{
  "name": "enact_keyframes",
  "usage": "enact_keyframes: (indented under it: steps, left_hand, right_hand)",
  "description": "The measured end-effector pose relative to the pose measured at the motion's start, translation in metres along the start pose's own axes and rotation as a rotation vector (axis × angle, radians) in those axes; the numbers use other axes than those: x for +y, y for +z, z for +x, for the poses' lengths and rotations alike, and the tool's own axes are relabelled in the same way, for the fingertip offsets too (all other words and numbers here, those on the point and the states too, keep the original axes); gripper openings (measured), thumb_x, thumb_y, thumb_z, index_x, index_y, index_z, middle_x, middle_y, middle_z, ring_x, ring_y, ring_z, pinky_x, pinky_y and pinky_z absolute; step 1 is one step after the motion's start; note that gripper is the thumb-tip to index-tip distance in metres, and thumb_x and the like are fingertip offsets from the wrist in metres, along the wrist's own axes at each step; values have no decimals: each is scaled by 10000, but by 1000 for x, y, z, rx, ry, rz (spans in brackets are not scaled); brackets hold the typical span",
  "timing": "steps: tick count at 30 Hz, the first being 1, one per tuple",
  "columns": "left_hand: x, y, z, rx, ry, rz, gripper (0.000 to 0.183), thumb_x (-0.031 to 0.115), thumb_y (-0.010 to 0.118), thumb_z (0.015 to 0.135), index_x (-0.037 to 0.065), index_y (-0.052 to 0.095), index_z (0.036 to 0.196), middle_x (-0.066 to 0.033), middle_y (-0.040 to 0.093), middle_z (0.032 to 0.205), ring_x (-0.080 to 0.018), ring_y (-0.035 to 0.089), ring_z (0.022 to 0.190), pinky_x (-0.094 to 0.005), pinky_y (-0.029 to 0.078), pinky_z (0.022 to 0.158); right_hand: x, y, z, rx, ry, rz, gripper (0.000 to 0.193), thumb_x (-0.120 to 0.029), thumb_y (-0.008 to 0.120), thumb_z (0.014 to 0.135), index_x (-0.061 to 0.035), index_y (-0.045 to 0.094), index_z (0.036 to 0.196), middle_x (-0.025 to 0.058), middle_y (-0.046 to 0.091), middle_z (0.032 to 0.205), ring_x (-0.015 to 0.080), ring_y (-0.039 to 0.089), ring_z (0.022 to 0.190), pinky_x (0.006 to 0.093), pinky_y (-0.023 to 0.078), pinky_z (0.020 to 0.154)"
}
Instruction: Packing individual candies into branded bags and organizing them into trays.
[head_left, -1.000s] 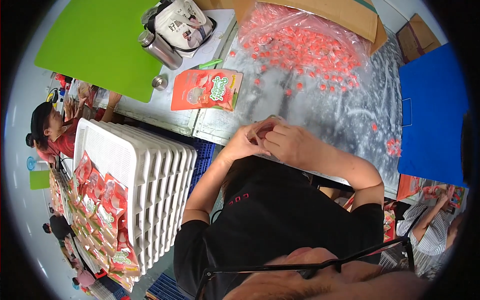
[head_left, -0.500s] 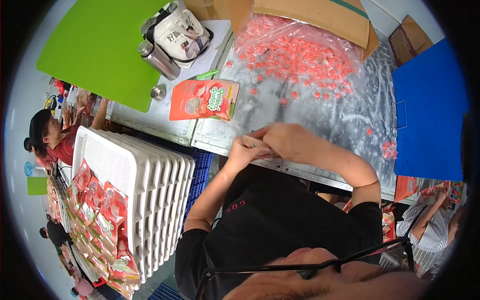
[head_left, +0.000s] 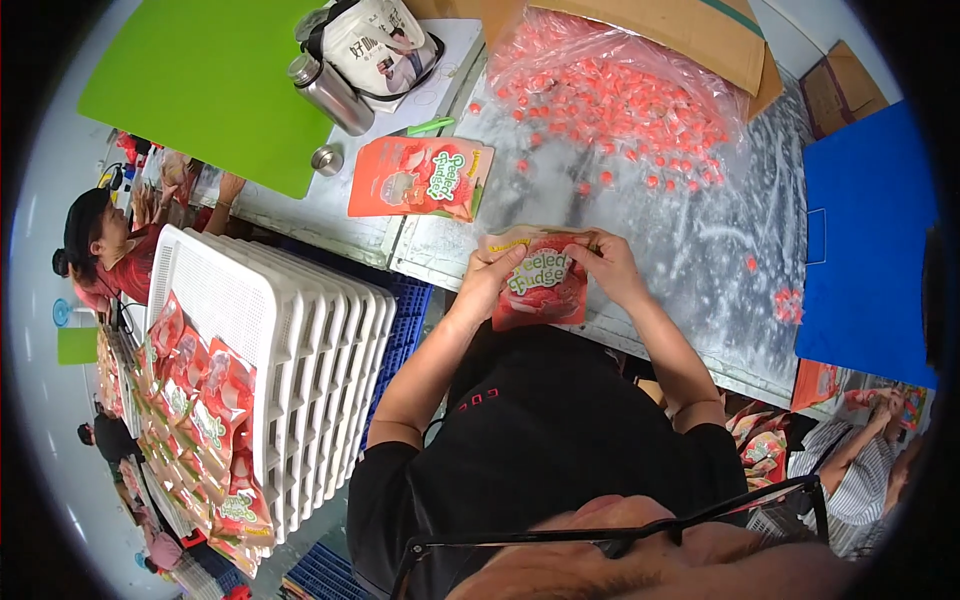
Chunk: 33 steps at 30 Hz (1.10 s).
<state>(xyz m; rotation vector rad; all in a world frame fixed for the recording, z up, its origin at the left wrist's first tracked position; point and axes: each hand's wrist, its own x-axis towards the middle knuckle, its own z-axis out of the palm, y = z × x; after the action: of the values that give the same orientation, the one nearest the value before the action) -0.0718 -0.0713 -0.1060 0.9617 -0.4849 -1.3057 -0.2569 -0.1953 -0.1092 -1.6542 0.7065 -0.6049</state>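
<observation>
Forearms (head_left: 428, 368) angle inward, the fingers (head_left: 512, 259) of left hand (head_left: 487, 276) and right hand (head_left: 613, 266) pinching opposite sides of a red pouch (head_left: 543, 297).

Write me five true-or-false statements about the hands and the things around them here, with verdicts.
1. The left hand grips the pouch. True.
2. The right hand is away from the pouch. False: the right hand grips its upper right corner.
3. Some red pieces lie loose on the tabletop. True.
4. The crates are stacked to the person's right. False: the crates are stacked to the left.
5. The flask is beside the bag. True.
</observation>
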Motion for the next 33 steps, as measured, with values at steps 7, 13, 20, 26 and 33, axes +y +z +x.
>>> enact_keyframes:
  steps: [7,13,20,26,33]
  left_hand:
    - [-13,-10,2,-6,-53,43,260,148,617,994,5,653,1207,-87,712,1091,-157,683,968,-312,562,832]
    - [-32,-30,6,62,-75,76,265,193,579,1015,7,648,1190,-83,713,1054,-133,686,891,-260,561,746]
    - [-24,-25,11,-1,-64,219,304,225,536,1037,-10,632,1205,-96,709,1033,-104,669,822,-240,547,696]
    - [-12,-20,7,-26,-7,281,348,277,502,1055,6,695,1156,-26,721,924,-70,617,792,-235,496,727]
    - [-15,-15,6,59,-33,236,353,313,545,1038,7,720,1028,-28,715,836,-44,599,655,-189,438,536]
  right_hand:
    - [15,13,-3,74,69,169,238,-168,654,968,38,669,1086,16,699,894,53,587,795,241,483,713]
    - [10,19,0,161,82,159,187,-136,653,962,37,682,1026,23,712,883,58,603,794,238,493,721]
    - [14,17,5,-42,114,359,197,-107,692,919,32,716,1057,68,747,944,92,663,846,253,524,786]
    - [19,22,5,-9,132,528,202,-90,702,901,29,716,1064,70,748,962,110,674,870,264,529,810]
    - [13,26,6,18,120,509,197,-68,697,899,32,711,1068,72,745,964,119,678,876,259,531,812]
